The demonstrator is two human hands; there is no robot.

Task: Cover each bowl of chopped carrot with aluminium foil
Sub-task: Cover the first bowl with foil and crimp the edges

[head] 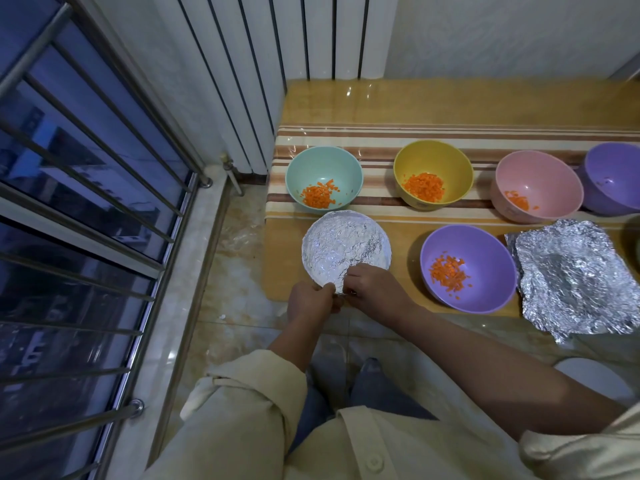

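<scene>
Foil, thin and easily torn, is pinched at the covered bowl's near rim by left hand and right hand, low centre of frame.

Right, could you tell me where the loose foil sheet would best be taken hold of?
The foil sheet is probably best pinched at its near edge, coming from the person's side. It lies crumpled but fairly flat on the table, and that edge seems to overhang the table's front, so fingers can get under it.
</scene>
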